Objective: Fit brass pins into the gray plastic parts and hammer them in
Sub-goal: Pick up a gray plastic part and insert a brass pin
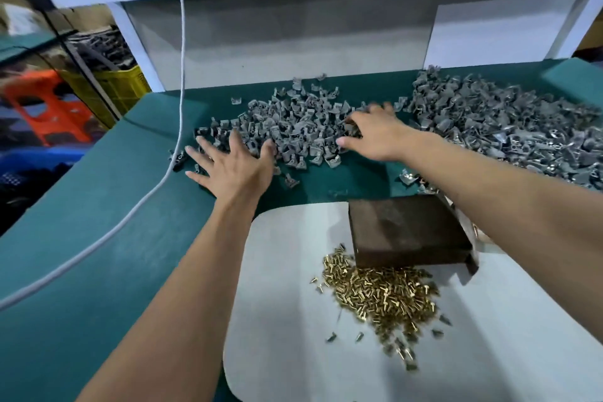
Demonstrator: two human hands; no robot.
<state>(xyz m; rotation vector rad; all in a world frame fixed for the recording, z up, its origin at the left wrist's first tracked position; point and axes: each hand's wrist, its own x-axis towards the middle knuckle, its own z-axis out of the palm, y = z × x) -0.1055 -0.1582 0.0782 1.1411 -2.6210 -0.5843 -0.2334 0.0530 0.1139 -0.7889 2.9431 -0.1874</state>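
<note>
Small gray plastic parts (pixel 293 127) lie heaped on the green tabletop (pixel 98 238); left hand (pixel 233 163) spread flat, right hand (pixel 372 134) curled into them, grip unclear; brass pins (pixel 381 294) piled nearby

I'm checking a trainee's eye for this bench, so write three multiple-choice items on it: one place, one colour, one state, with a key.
1. Where does the pile of brass pins lie?
A. On the white sheet, in front of the dark block
B. Among the gray parts
C. In a yellow crate

2. What colour is the table cover?
A. Red
B. Green
C. Black

3. How is the left hand?
A. Fist round a hammer
B. Pinching a pin
C. Flat, fingers spread, at the gray parts

Key: 1 A, the pins rest on the sheet by the block; 2 B, the cover is teal green; 3 C, its fingers are straight and splayed.
</note>
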